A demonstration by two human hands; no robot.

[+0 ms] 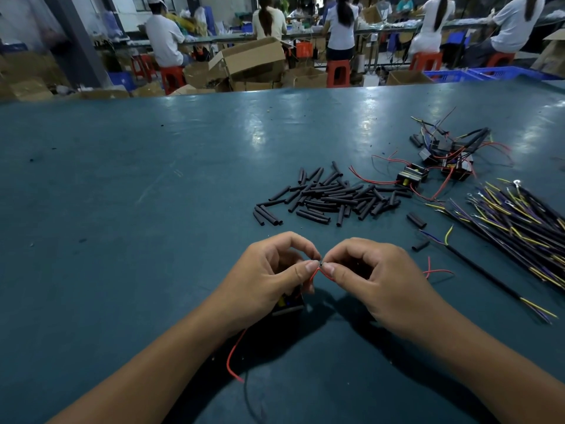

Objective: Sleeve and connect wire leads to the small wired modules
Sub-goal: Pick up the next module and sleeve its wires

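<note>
Head view: both my forearms reach in over the teal table (153, 209), wrists low and hands meeting tip to tip near its front middle. My left hand (269, 280) is curled, thumb and forefinger pinching a thin red lead (315, 275), while a small black module (287, 304) sits tucked under that palm, touching the table; another red wire (234, 356) trails from it toward me. My right hand (373, 276) is curled the same way, thumb and forefinger pinching the other side of the red lead; whether a sleeve is on it I cannot tell. Just beyond my hands lies the heap of black sleeves (330, 194). Right of that heap sit more wired modules (411, 175), and nearer the right edge a bundle of yellow and purple leads (516, 215).
</note>
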